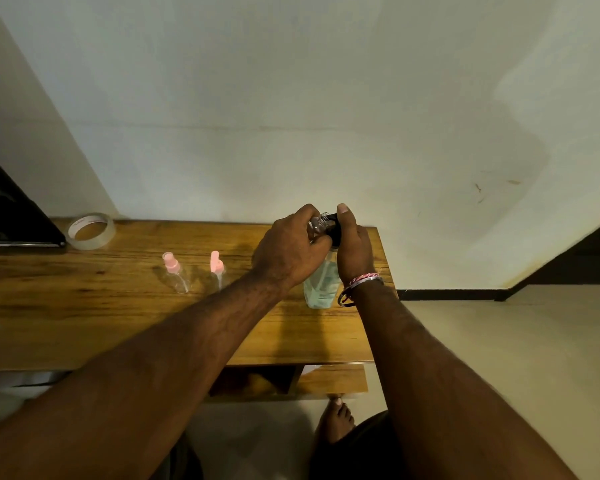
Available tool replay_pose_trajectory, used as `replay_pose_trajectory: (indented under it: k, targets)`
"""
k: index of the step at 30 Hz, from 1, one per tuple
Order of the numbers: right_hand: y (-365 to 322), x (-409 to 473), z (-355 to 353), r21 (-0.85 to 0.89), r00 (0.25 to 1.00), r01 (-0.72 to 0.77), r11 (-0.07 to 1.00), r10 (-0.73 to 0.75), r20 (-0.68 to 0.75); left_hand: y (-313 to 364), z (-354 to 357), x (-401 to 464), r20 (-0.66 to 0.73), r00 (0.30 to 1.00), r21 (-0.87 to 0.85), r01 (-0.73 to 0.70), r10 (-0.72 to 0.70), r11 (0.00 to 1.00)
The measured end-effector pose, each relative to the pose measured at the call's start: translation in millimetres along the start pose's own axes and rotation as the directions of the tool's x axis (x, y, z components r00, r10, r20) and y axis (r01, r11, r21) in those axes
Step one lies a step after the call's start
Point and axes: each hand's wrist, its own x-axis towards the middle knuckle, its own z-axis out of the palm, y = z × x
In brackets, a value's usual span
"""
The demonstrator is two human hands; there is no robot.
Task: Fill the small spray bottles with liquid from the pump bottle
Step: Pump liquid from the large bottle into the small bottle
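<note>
A clear pump bottle (321,285) with pale blue-green liquid stands near the right end of the wooden table (118,317). My right hand (352,247) wraps its black pump head, thumb up on top. My left hand (288,251) grips a small open clear spray bottle (317,225), tilted with its threaded mouth close to the pump nozzle. Left of the hands, a small clear spray bottle with a pink cap (175,273) stands on the table. A loose pink spray top with its tube (217,268) stands beside it.
A roll of clear tape (90,231) lies at the table's back left by the wall. A dark flat object (11,216) lies at the far left. The table's right edge (383,271) is just beyond the pump bottle. A bare foot (336,420) is on the floor below.
</note>
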Motion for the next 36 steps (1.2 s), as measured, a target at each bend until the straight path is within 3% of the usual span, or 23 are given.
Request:
replay_pose_trajectory:
  k: [36]
  targets:
    - [-0.6, -1.4, -1.1, 0.028, 0.999, -0.029, 0.999, 0.029, 0.018, 0.5, -1.5, -0.6, 0.023, 1.000, 0.024, 0.013, -0.013, 1.000]
